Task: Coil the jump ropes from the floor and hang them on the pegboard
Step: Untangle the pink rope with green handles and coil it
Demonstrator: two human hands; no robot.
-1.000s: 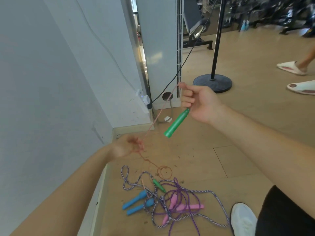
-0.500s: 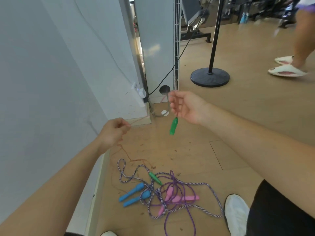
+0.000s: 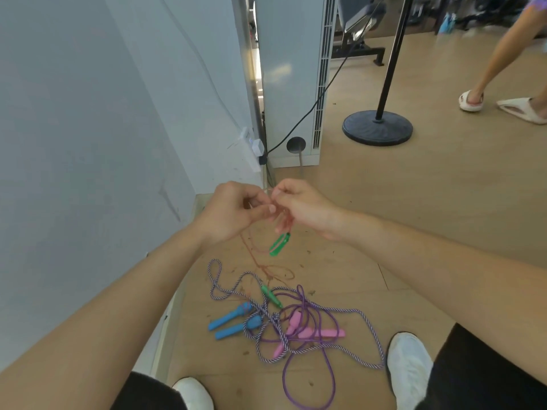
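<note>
Head cam: left hand [image 3: 231, 214] & right hand [image 3: 302, 205] both pinch 1 red rope [image 3: 251, 252]; 2 green handles [image 3: 279, 245], 2 blue handles [image 3: 229, 318].

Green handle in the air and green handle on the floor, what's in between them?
The thin red cord, running down from the left hand and looping on the bare wooden floor. The head view shows it.

A pair of pink handles [image 3: 321, 333] lies on a tan wood floor [image 3: 414, 232]. Left of them are two blue handles [image 3: 229, 319], and just beyond them a green handle [image 3: 270, 296]. A plain purple rope [image 3: 283, 377] and a purple-and-white striped rope [image 3: 373, 335] loop around them. Farther beyond, a second green handle [image 3: 279, 245] hangs on a thin red-brown cord [image 3: 251, 254]. The wall [image 3: 88, 143] left of them is pale grey-blue.
</note>
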